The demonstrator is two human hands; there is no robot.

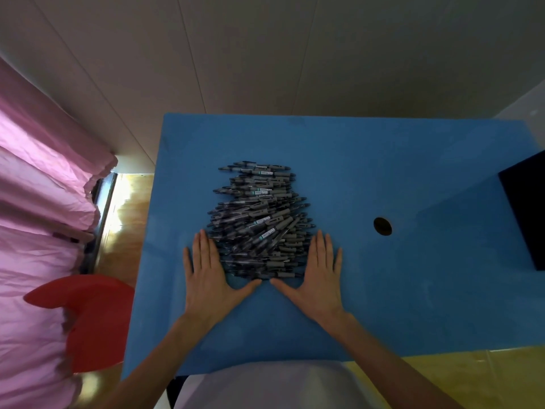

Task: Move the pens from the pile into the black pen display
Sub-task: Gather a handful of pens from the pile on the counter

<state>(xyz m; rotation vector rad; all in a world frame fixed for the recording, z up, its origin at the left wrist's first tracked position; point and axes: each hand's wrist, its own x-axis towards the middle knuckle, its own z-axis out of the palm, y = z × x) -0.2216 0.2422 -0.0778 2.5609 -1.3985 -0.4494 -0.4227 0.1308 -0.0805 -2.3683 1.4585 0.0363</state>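
Both hands lie flat, palms down, on the blue table (383, 160), one on each side of the near end of the pile of pens (259, 222). The left hand (211, 276) has its fingers (203, 246) straight and close together, pointing away from the person; the inner edge of the forefinger lies against the pile's left flank. Its thumb is spread wide toward the middle, running under the pile's near edge. The right hand (315, 274) mirrors it: fingers (320, 246) straight and nearly together, the little finger set slightly apart, the forefinger side against the pile's right flank, the thumb splayed inward. The two thumb tips come close together just nearer the person than the pile, not quite touching, so that the hands frame the pile's near end in a V. Neither hand grips anything; the fingers are extended, not curled on a pen.

Both forearms are bare and run up from the bottom of the view, converging toward the pile, with the wrists low on the table.

The pile is a heap of dark grey pens lying mostly crosswise, wide near the hands and narrower at its far end. To the right of the pile there is a round hole (382, 226) in the table, and farther right, at the table's right edge and cut off by the frame, stands the black pen display (525, 208), well apart from the pile. To the left of the pile, off the table, are a red chair (94, 317) and a pink curtain (38, 178).
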